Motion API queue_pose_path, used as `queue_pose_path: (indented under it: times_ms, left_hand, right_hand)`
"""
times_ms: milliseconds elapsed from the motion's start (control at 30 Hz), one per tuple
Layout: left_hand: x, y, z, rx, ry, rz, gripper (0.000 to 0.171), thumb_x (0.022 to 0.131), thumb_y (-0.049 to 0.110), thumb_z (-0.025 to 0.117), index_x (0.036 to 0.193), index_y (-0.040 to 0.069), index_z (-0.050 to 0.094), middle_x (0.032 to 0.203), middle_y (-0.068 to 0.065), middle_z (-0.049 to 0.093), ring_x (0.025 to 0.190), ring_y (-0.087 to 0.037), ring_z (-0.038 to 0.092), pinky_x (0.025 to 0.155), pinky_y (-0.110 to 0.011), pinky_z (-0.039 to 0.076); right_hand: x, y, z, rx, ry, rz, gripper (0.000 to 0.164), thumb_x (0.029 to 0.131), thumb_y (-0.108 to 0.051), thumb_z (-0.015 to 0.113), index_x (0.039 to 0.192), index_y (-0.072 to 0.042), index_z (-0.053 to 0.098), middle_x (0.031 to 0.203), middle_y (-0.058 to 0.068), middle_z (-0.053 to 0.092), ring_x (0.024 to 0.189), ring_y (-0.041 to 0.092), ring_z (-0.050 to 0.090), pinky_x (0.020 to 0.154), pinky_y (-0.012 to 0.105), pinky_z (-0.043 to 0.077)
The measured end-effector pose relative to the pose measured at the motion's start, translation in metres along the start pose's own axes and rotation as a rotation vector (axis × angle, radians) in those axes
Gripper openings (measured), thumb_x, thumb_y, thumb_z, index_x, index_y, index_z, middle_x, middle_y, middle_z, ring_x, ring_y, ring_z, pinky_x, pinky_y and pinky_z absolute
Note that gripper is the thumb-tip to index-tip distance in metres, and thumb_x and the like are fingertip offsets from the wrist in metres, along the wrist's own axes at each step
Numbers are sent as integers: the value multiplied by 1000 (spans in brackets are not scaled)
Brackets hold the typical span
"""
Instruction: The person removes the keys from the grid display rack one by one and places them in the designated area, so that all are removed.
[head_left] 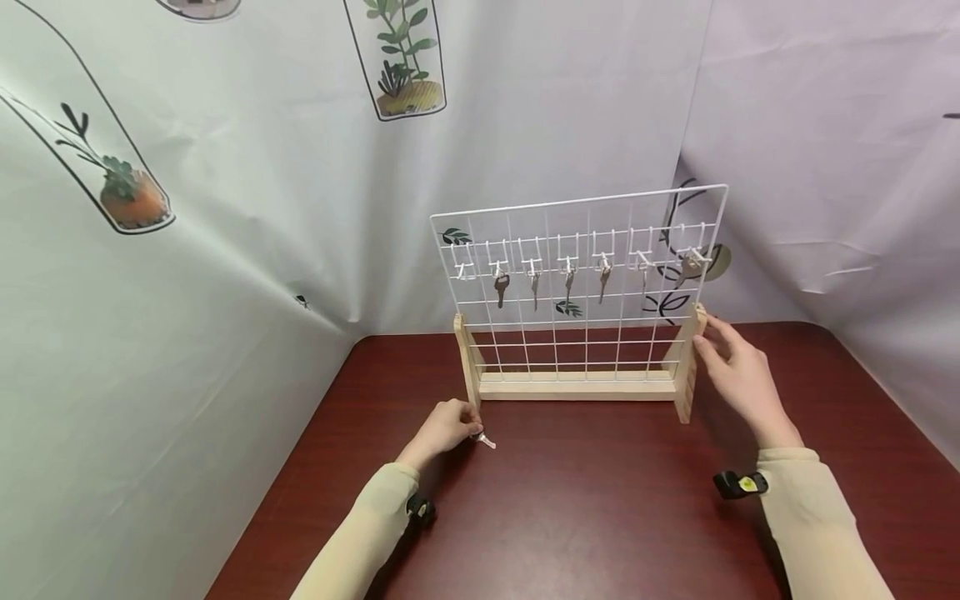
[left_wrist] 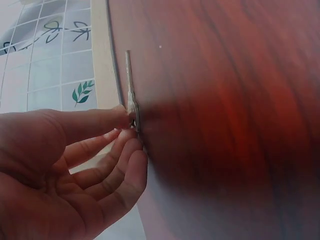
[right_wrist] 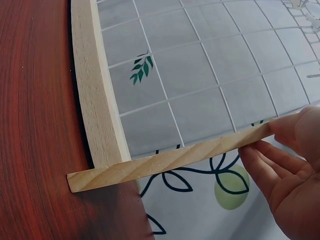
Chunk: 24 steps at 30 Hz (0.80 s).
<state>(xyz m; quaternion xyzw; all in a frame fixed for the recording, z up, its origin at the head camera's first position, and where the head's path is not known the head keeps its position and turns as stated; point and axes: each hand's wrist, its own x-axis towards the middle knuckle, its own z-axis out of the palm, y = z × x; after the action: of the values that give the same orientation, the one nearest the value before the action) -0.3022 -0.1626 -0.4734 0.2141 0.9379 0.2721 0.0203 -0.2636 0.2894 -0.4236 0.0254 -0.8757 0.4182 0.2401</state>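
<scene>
Between thumb and fingertips my left hand (head_left: 447,427) pinches a small metal key (left_wrist: 130,82), low over the table by the rack's left foot. The key's blade points away from the fingers, while its head is partly hidden by them. A white wire grid rack (head_left: 555,333) with a wooden stand (head_left: 577,387) stands upright at the back of the table. My right hand (head_left: 738,375) grips the top of the stand's right wooden side post (right_wrist: 195,151), thumb on one side and fingers on the other.
Several keys (head_left: 501,287) hang from white hooks along the grid's upper part. The leftmost hook (head_left: 462,270) carries no key. Behind the dark red table (head_left: 570,500) hangs a pale curtain (head_left: 315,167) printed with plants.
</scene>
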Motion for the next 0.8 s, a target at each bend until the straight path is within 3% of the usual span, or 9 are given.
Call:
queue_pose_path:
  times_ms: [367, 800]
  left_hand:
    - [4, 16, 4, -75, -14, 32, 11, 91, 9, 73, 81, 12, 73, 72, 7, 67, 66, -6, 55, 64, -25, 47]
    - [32, 56, 24, -145, -28, 126, 8, 92, 10, 72, 85, 9, 76, 79, 4, 72, 74, -4, 56, 71, -23, 48]
  right_hand:
    - [-2, 0, 0, 2, -4, 5, 51, 106, -28, 51, 149, 1, 44, 129, 35, 58, 114, 53, 60, 90, 66, 47]
    - [0, 0, 0, 5, 1, -4, 51, 106, -27, 52, 148, 1, 45, 128, 35, 59, 114, 52, 60, 90, 65, 47]
